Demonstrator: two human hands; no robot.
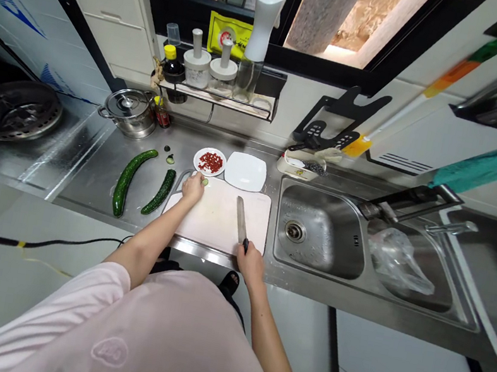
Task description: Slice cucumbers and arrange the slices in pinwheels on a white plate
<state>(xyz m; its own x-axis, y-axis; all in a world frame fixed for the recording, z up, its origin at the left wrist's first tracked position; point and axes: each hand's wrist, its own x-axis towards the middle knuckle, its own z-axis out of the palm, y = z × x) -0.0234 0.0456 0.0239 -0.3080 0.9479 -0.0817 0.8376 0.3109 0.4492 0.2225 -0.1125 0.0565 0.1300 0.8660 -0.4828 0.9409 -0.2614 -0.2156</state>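
Right grip: closed round the black handle of the kitchen knife, near the board's right side.
Left grip: fingers pinching a small cucumber piece at the board's far left corner; its pale cut end shows, the remainder is hidden.
Surface: stainless steel, running under everything here and round the sink on the right.
Cutting board: pale, flat, between the cucumbers and the sink; the blade points away across it, apart from the left fingers.
Long cucumber: curved, lying on the steel, farthest left of the green things.
Square plate: white, just beyond the board.
Short cucumber: dark and bumpy, just left of the board.
Round dish: holds chopped red pieces.
Step in hand: seemingly handling cucumber between cuts, blade apart from the piece.
Next move: any cut would call for the piece steady on the board, fingertips tucked back, blade brought across squarely.
Cucumber offcuts: small, beyond the short cucumber.
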